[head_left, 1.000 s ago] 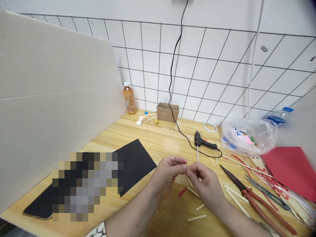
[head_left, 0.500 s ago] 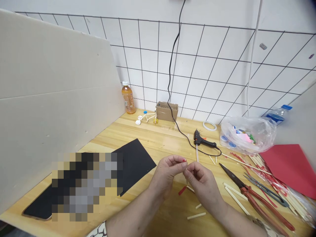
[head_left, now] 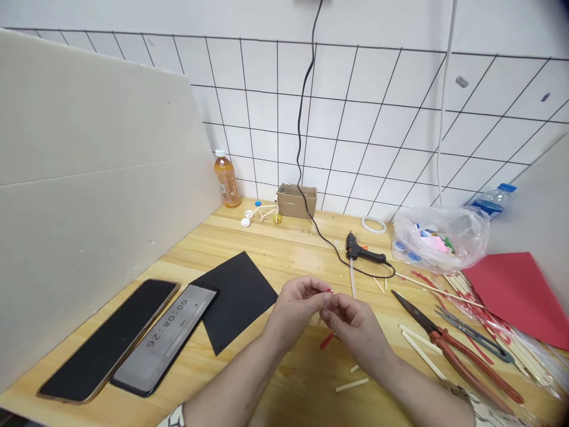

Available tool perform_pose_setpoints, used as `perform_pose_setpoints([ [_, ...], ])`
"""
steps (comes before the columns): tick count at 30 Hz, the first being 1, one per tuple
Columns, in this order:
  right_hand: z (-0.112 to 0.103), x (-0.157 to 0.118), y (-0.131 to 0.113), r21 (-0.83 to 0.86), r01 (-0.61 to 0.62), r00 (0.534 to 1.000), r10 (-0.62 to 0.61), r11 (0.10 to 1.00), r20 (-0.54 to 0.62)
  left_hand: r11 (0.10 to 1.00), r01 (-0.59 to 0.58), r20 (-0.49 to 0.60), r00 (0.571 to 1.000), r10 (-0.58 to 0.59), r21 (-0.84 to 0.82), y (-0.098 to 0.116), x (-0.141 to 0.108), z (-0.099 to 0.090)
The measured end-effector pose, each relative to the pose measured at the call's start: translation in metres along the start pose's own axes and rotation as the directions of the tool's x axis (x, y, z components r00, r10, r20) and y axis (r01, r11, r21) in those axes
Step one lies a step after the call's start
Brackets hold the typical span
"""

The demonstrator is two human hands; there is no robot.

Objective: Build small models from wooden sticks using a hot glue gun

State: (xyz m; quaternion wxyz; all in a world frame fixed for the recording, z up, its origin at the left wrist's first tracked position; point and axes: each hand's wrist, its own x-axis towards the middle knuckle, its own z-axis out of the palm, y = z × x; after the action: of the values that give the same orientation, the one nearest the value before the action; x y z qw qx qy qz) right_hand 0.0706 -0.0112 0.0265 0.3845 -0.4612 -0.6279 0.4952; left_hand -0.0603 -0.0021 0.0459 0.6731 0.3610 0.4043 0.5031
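My left hand [head_left: 299, 308] is closed in a pinch at mid-table, and a tiny red piece with a pale spot [head_left: 329, 291] shows at its fingertips. My right hand [head_left: 355, 326] meets it there, thumb and fingers pressed together. Whatever lies between the right fingertips is hidden. Below the hands lie a narrow red strip [head_left: 326, 341] and a short pale stick [head_left: 352, 385]. A black glue gun [head_left: 364, 250] rests beyond the right hand, its clear glue stick [head_left: 352, 279] pointing toward me.
On the right lie red-handled pliers [head_left: 448, 347], scissors [head_left: 478, 335], wooden sticks [head_left: 511, 350] and red paper [head_left: 515, 290]. Behind are a plastic bag [head_left: 440, 243], tape roll [head_left: 373, 225], small box [head_left: 297, 201] and drink bottle [head_left: 227, 184]. Black paper [head_left: 240, 302] and two phones [head_left: 111, 338] lie left.
The view has shifted slightly, so the scene sits a little further left. My right fingertips have come closer to the left ones, by the small red piece.
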Motion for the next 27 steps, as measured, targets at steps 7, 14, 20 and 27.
perform_pose_setpoints([
  [7,-0.0019,-0.001,0.002,-0.008,-0.004,0.998,0.005,1.0,0.062,1.0,-0.003,0.063,0.998,0.002,0.021,0.0006,0.0014,-0.0031],
  [14,-0.0016,-0.002,0.0015,0.059,-0.016,0.995,0.01,0.998,0.101,0.993,-0.038,0.112,0.993,0.025,0.115,0.0043,0.0024,-0.006],
  [20,0.0005,-0.0035,0.0041,0.072,-0.05,0.998,0.046,0.996,0.05,0.993,-0.033,0.089,0.996,0.022,0.117,0.0069,0.0021,-0.006],
  [27,0.0029,-0.0014,0.009,0.164,-0.095,0.995,0.093,0.982,0.022,0.995,-0.04,0.003,0.999,0.04,0.092,0.0017,-0.0001,-0.0004],
])
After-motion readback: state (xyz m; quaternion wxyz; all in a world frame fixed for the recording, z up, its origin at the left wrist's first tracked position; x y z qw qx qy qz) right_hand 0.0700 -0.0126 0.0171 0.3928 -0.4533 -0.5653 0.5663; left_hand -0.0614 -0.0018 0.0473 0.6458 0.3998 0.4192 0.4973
